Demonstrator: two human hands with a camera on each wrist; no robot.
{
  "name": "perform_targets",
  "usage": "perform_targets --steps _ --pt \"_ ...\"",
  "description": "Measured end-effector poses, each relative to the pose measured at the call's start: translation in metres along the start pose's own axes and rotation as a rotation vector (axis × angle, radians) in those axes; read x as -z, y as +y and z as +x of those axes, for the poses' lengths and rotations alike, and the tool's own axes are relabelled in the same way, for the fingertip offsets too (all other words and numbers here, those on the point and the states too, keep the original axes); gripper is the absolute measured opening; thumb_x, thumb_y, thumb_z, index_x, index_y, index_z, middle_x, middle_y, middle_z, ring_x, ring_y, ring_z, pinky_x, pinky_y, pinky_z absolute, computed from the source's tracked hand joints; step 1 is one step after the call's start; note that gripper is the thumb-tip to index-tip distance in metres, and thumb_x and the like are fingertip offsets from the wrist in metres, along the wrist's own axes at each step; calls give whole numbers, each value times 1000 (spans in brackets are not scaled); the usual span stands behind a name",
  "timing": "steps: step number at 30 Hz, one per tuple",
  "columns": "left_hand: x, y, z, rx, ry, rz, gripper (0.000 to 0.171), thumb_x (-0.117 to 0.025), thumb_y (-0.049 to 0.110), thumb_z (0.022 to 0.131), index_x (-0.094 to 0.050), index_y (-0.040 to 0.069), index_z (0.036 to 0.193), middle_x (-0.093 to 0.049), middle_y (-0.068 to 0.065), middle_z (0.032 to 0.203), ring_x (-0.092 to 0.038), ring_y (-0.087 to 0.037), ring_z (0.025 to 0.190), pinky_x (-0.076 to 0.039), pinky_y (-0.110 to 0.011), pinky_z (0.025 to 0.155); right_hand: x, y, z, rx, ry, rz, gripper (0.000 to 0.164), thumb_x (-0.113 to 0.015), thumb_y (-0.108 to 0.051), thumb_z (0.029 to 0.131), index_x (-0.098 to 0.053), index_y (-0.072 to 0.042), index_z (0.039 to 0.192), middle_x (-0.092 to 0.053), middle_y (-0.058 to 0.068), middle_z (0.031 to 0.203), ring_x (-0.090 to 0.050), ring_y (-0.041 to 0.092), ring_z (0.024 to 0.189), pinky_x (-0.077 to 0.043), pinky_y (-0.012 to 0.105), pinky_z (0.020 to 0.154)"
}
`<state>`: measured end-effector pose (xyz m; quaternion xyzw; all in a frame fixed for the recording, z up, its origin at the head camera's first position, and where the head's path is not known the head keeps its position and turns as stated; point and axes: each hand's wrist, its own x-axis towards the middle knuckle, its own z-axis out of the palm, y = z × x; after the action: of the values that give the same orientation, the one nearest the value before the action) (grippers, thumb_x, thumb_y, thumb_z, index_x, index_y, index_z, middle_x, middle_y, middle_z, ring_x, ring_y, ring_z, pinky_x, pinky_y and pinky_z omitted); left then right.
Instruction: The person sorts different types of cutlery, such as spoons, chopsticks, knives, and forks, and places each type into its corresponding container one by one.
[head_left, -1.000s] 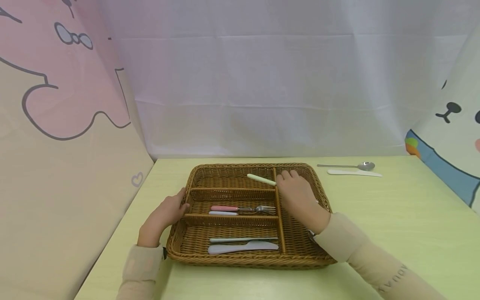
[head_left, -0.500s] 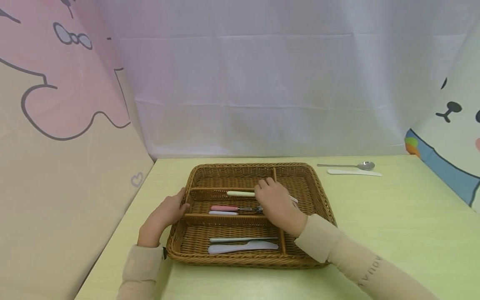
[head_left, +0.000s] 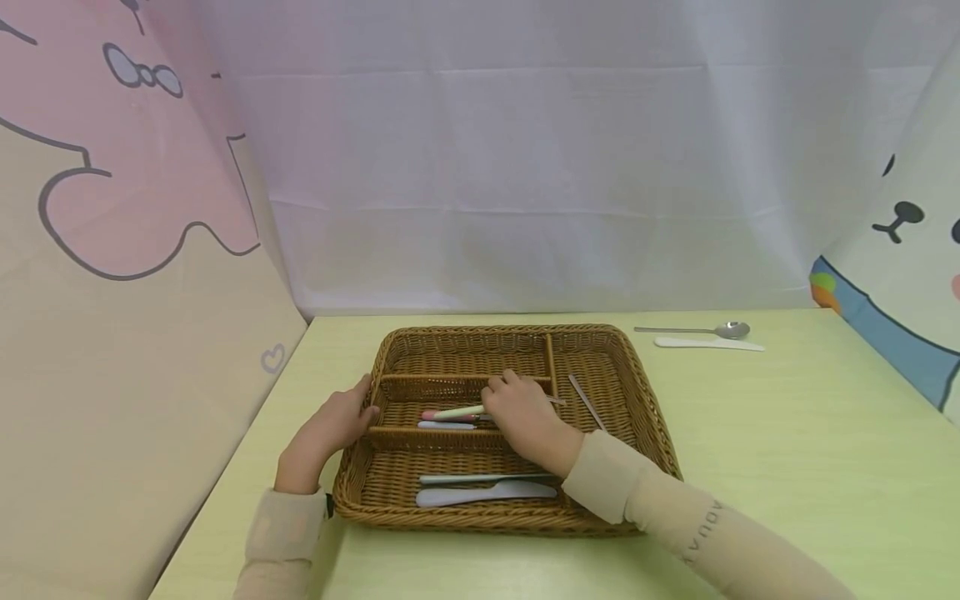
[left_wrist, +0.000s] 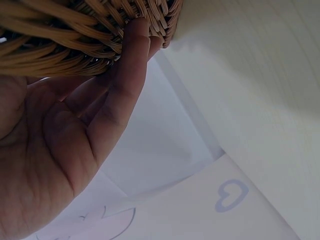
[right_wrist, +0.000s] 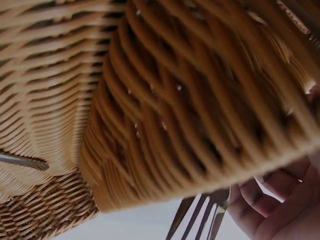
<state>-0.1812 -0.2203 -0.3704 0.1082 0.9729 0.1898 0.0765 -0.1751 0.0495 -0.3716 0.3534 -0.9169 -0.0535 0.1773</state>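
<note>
My right hand [head_left: 525,421] pinches a fork with a pale green handle [head_left: 459,412] over the middle left compartment of a wicker basket [head_left: 495,525]. The fork tines [right_wrist: 219,197] stick out beside the fingers in the right wrist view. Below it lie a pink handle [head_left: 429,415] and a lavender handle [head_left: 446,425], their heads hidden by the hand. My left hand [head_left: 333,425] holds the basket's left rim, thumb over the edge; in the left wrist view its fingers [left_wrist: 131,75] lie along the outer wall.
The front compartment holds a lavender knife [head_left: 486,493] and a thin pale green stick [head_left: 480,479]. A metal utensil handle [head_left: 587,402] shows in the right compartment. Beyond the basket, a spoon [head_left: 731,331] and a white knife [head_left: 705,343] lie on the table.
My right hand has carried the green-handled fork left and toward me, from the basket's right compartment to the middle left one. My left hand stays on the rim.
</note>
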Motion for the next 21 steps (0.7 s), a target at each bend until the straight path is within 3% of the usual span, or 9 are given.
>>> perform_targets --steps 14,21 --pt "-1 -1 0 -11 4 8 59 -47 11 94 -17 -15 138 -48 -4 53 -39 -12 42 -44 -38 58 -7 -2 11 17 -39 76 9 -69 -5 77 -69 -9 85 -65 6 81 -57 17 69 -53 28 56" --pt "-1 -1 -1 -10 5 -10 59 -47 10 94 -17 -14 138 -45 -3 51 -35 -12 41 -42 -37 56 -11 1 15 31 -127 190 12 -66 1 78 -68 -8 86 -66 5 73 -57 16 62 -48 24 47"
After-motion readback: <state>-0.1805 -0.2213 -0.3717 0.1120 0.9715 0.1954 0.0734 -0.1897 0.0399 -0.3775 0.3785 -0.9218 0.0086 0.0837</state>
